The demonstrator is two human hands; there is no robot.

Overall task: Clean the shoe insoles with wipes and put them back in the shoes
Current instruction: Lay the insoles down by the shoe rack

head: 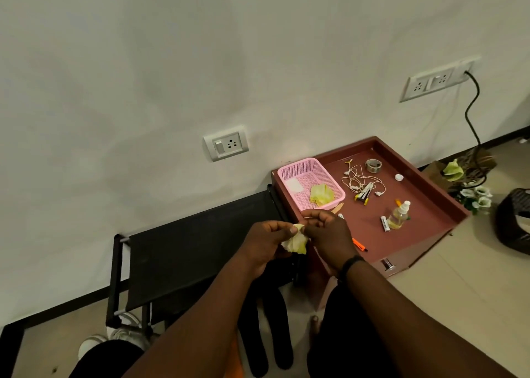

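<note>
The task looks to be somewhere in its wiping stage, as far as can be judged: 2 black insoles (268,331) lie side by side on the floor below the forearms, out of any shoe, so putting them back is not yet done, and whether they have already been wiped cannot be told from their dark, dull surfaces. White shoes (122,333) show under the black rack (183,251) at lower left, partly hidden by its frame. Both hands are busy above the rack's right end: the left hand (268,244) and the right hand (327,234) each pinch a crumpled wipe (295,241) between thumb and fingertips, seemingly pulling it open or refolding it. The wipe is pale, white with a yellow-green tinge, bunched and creased. Another yellowish wipe (321,195) lies in the pink basket (289,171) on the reddish-brown table (415,202), possibly used already. The insoles are long, slim and flat, pointing away from the rack.
</note>
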